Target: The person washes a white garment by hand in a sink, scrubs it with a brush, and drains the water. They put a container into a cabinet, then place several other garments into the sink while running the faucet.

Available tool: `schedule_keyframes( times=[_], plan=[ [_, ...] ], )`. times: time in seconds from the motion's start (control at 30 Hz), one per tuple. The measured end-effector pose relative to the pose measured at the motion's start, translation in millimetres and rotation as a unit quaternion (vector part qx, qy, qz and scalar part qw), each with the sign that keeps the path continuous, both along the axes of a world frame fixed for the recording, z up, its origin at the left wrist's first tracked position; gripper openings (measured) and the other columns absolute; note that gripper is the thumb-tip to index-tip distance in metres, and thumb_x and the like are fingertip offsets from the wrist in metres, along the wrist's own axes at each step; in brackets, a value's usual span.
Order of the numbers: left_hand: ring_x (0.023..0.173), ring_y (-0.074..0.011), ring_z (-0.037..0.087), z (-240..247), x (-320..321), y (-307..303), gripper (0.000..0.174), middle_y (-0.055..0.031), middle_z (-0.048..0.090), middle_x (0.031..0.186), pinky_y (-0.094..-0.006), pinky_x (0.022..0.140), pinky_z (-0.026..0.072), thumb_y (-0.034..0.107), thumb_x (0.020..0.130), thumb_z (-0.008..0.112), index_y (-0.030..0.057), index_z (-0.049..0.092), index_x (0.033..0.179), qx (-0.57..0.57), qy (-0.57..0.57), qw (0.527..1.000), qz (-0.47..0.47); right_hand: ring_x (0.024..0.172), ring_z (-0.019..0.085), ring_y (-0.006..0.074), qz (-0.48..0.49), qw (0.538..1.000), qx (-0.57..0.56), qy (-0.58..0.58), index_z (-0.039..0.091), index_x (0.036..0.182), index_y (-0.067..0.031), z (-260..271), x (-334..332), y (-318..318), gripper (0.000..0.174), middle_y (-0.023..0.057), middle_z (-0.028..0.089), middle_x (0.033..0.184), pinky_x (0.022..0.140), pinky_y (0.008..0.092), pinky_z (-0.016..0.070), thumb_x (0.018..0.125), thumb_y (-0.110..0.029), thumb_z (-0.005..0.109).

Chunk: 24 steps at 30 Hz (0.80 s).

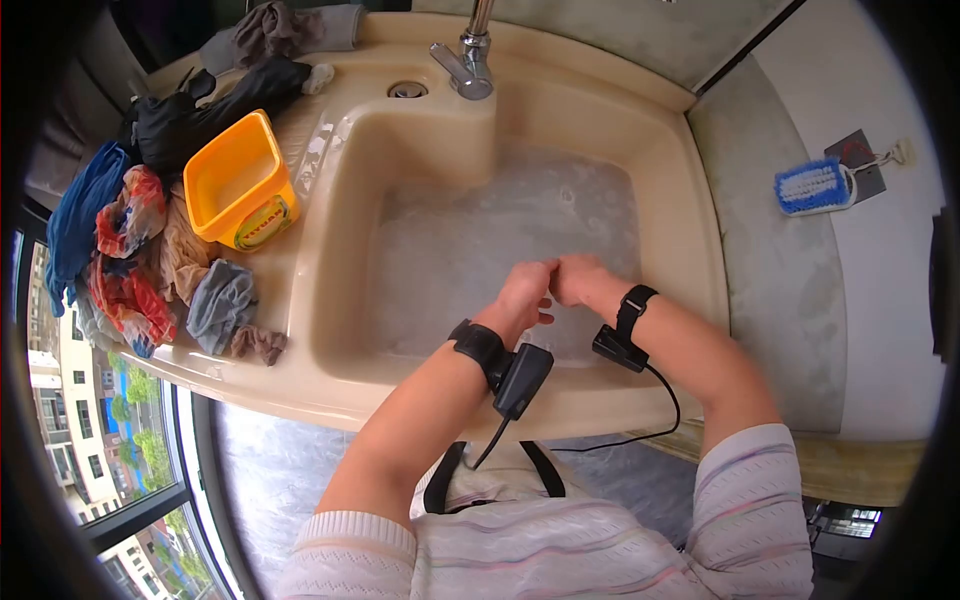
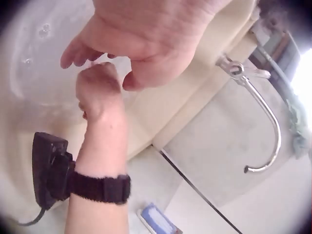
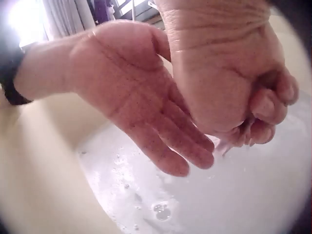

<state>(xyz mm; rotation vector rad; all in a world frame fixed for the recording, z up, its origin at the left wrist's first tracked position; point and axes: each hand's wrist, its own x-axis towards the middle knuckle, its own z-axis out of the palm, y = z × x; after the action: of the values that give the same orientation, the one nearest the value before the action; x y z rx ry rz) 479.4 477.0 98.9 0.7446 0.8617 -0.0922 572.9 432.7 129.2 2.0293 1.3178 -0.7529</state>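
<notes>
Both hands are together over the cloudy water (image 1: 480, 250) in the beige sink (image 1: 335, 290). My left hand (image 1: 522, 298) is open; its palm and loosely straight fingers (image 3: 168, 151) show in the right wrist view, beside the other hand. My right hand (image 1: 583, 280) is curled into a fist, its fingers (image 3: 268, 105) folded toward the palm. A small pale, wet-looking bit shows below those curled fingers in the right wrist view; I cannot tell whether it is water or cloth. Foam bubbles (image 3: 162, 211) float on the water beneath.
Left of the sink, a yellow tub (image 1: 236, 182) stands by a heap of damp clothes (image 1: 130, 240). A faucet (image 1: 472, 65) rises at the back, near a small drain (image 1: 407, 90). On the right wall hangs a blue and white brush (image 1: 812, 187). A cable (image 1: 670, 400) runs from the wrist camera.
</notes>
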Motion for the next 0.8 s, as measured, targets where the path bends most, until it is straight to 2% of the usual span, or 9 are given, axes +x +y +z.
schedule_keyframes(
  times=[0.1, 0.17, 0.23, 0.33, 0.47, 0.53, 0.63, 0.77, 0.8],
  plan=[
    [0.082, -0.0269, 0.056, -7.7, 8.8, 1.5, 0.034, -0.0139, 0.054, 0.094, -0.0509, 0.065, 0.0446, 0.032, 0.088, 0.045, 0.0011, 0.053, 0.101, -0.045, -0.029, 0.997, 0.047, 0.099, 0.059, 0.0255, -0.004, 1.000, -0.014, 0.023, 0.064, 0.100, -0.0143, 3.5, -3.1, 2.9, 0.027, 0.0084, 0.062, 0.105, 0.079, 0.0360, 0.0480, 0.074, -0.013, 0.057],
    [0.079, -0.0279, 0.057, -8.8, 22.9, 0.4, 0.031, -0.0153, 0.056, 0.095, -0.0490, 0.066, 0.0451, 0.027, 0.088, 0.046, -0.0012, 0.054, 0.099, -0.059, -0.023, 0.995, 0.072, 0.100, 0.058, 0.0255, -0.010, 0.999, -0.018, 0.036, 0.064, 0.100, -0.0131, -5.8, -0.6, 4.9, 0.027, 0.0086, 0.062, 0.107, 0.080, 0.0357, 0.0479, 0.073, -0.013, 0.058],
    [0.081, -0.0278, 0.057, -31.4, 38.9, -1.5, 0.029, -0.0163, 0.057, 0.096, -0.0442, 0.069, 0.0459, 0.020, 0.087, 0.047, -0.0050, 0.052, 0.100, -0.056, -0.071, 0.984, 0.154, 0.101, 0.057, 0.0276, -0.019, 0.999, -0.007, 0.039, 0.064, 0.099, -0.0108, -27.6, 5.9, 5.8, 0.027, 0.0105, 0.060, 0.109, 0.083, 0.0359, 0.0471, 0.073, -0.013, 0.059],
    [0.082, -0.0265, 0.057, -49.0, 45.7, -1.3, 0.026, -0.0158, 0.058, 0.094, -0.0402, 0.069, 0.0461, 0.016, 0.084, 0.050, -0.0071, 0.053, 0.096, -0.016, -0.035, 0.988, 0.151, 0.101, 0.056, 0.0293, -0.059, 0.994, 0.021, 0.091, 0.063, 0.099, -0.0095, -38.6, 11.4, 4.0, 0.027, 0.0122, 0.059, 0.110, 0.084, 0.0367, 0.0463, 0.073, -0.013, 0.059],
    [0.081, -0.0263, 0.057, -51.0, 47.5, 6.3, 0.024, -0.0149, 0.058, 0.090, -0.0407, 0.068, 0.0458, 0.015, 0.082, 0.052, -0.0061, 0.055, 0.093, 0.001, -0.027, 0.992, 0.127, 0.102, 0.055, 0.0301, -0.061, 0.990, 0.068, 0.110, 0.064, 0.099, -0.0107, -79.2, 26.0, 4.0, 0.026, 0.0136, 0.059, 0.110, 0.085, 0.0368, 0.0460, 0.074, -0.015, 0.060],
    [0.077, -0.0262, 0.058, -49.4, 48.9, 6.2, 0.029, -0.0188, 0.059, 0.087, -0.0406, 0.062, 0.0455, 0.015, 0.074, 0.057, -0.0106, 0.058, 0.088, 0.011, -0.010, 0.988, 0.154, 0.100, 0.056, 0.0298, 0.011, 0.988, 0.068, 0.140, 0.064, 0.098, -0.0128, -74.5, 25.8, 6.9, 0.024, 0.0138, 0.060, 0.107, 0.084, 0.0370, 0.0462, 0.076, -0.017, 0.059],
    [0.072, -0.0247, 0.057, -37.5, 44.4, 3.7, 0.030, -0.0171, 0.059, 0.083, -0.0403, 0.059, 0.0442, 0.017, 0.074, 0.058, -0.0103, 0.058, 0.087, 0.058, -0.012, 0.991, 0.121, 0.097, 0.057, 0.0300, 0.006, 0.978, 0.077, 0.194, 0.065, 0.097, -0.0134, -31.4, 22.2, 3.8, 0.022, 0.0130, 0.061, 0.106, 0.082, 0.0370, 0.0463, 0.077, -0.020, 0.060],
    [0.067, -0.0234, 0.055, -42.9, 41.2, -2.9, 0.031, -0.0157, 0.059, 0.079, -0.0392, 0.055, 0.0423, 0.018, 0.074, 0.059, -0.0099, 0.059, 0.086, 0.031, 0.007, 0.992, 0.125, 0.095, 0.057, 0.0302, -0.003, 0.979, 0.040, 0.198, 0.064, 0.098, -0.0124, -46.7, 28.4, -0.6, 0.024, 0.0123, 0.062, 0.105, 0.081, 0.0369, 0.0465, 0.076, -0.022, 0.061],
    [0.066, -0.0232, 0.055, -43.2, 41.1, -3.8, 0.029, -0.0149, 0.058, 0.078, -0.0387, 0.053, 0.0417, 0.019, 0.075, 0.059, -0.0085, 0.059, 0.084, 0.026, 0.012, 0.990, 0.139, 0.095, 0.058, 0.0302, 0.032, 0.985, 0.025, 0.170, 0.064, 0.099, -0.0124, -46.5, 27.3, 1.3, 0.025, 0.0128, 0.062, 0.104, 0.081, 0.0371, 0.0468, 0.076, -0.023, 0.062]
  ],
)
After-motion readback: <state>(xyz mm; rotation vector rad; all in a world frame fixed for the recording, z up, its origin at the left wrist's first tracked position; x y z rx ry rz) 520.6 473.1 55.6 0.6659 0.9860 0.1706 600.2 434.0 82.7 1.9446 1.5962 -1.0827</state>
